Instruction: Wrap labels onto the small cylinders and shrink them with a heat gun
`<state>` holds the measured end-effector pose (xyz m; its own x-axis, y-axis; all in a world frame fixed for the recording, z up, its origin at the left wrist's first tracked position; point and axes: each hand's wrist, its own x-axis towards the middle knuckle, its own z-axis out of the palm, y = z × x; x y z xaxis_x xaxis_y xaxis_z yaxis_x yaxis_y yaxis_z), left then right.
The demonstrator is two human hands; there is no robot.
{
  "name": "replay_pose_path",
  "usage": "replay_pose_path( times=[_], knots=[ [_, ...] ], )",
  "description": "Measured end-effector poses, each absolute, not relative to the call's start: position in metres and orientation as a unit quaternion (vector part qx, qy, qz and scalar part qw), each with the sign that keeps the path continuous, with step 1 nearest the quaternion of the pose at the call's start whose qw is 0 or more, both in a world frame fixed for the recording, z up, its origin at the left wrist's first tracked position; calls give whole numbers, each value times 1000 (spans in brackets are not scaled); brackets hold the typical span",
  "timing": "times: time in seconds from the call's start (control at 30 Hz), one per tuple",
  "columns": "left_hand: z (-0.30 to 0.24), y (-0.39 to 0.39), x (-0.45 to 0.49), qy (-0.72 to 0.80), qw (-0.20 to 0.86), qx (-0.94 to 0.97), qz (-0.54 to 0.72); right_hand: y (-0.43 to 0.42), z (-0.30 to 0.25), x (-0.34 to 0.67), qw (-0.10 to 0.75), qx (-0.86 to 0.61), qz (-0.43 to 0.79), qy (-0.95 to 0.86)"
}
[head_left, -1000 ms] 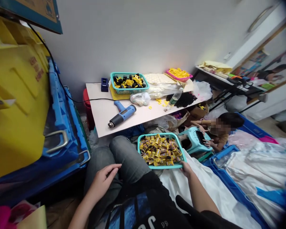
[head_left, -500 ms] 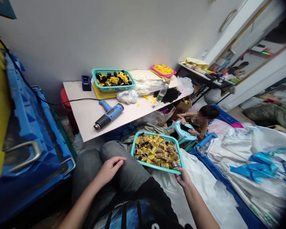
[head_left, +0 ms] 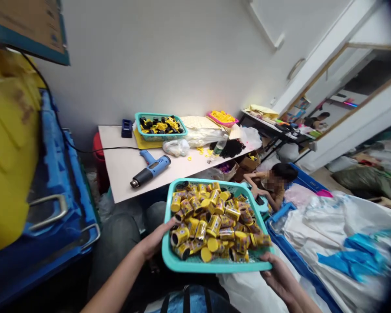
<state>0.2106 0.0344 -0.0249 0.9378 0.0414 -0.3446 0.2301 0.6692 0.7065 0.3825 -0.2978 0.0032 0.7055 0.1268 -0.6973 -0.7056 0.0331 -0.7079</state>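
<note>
A turquoise plastic basket [head_left: 215,266] hangs over my lap, heaped with small yellow-and-black cylinders [head_left: 211,217] that look like little canisters. At its left side my left hand [head_left: 158,237] is closed on the rim, the thumb on top. My right hand [head_left: 275,271] grips the near right corner, its fingers partly hidden beneath the basket. Just beyond the basket, a blue heat gun [head_left: 151,171] lies on the white table [head_left: 124,187], its nozzle pointing toward the front left.
Another turquoise basket [head_left: 161,136] of black and yellow parts stands on the table, near a bottle [head_left: 219,146] and a pink basket [head_left: 224,123]. Blue crates [head_left: 52,226] flank me on the left. A person [head_left: 275,182] sits low at the right, beside white sacks [head_left: 332,217].
The basket has come up and closer to me. My left hand has moved from my thigh to its left rim, while my right hand still holds the near right corner.
</note>
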Motion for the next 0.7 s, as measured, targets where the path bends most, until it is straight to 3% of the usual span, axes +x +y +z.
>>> replay_pose_path(
  times=[0.1, 0.17, 0.23, 0.3, 0.37, 0.57, 0.7],
  knots=[
    [-25, 33, 162, 256, 900, 353, 19, -265, -15, 386, 655, -628, 389, 159],
    [-34, 32, 130, 322, 881, 340, 73, -242, -23, 398, 593, -624, 499, 101],
    [-49, 29, 101, 397, 843, 336, 139, -214, -19, 420, 479, -633, 608, 24],
    [-65, 25, 78, 460, 797, 337, 201, -173, 1, 451, 325, -699, 629, -99],
    [-78, 21, 62, 490, 767, 339, 238, -113, 30, 483, 169, -813, 498, -252],
    [-85, 19, 59, 492, 768, 295, 284, 133, 65, 504, 186, -842, 238, -447],
    [-87, 13, 71, 518, 736, 264, 348, 243, 32, 462, 63, -844, 218, -486]
  ],
)
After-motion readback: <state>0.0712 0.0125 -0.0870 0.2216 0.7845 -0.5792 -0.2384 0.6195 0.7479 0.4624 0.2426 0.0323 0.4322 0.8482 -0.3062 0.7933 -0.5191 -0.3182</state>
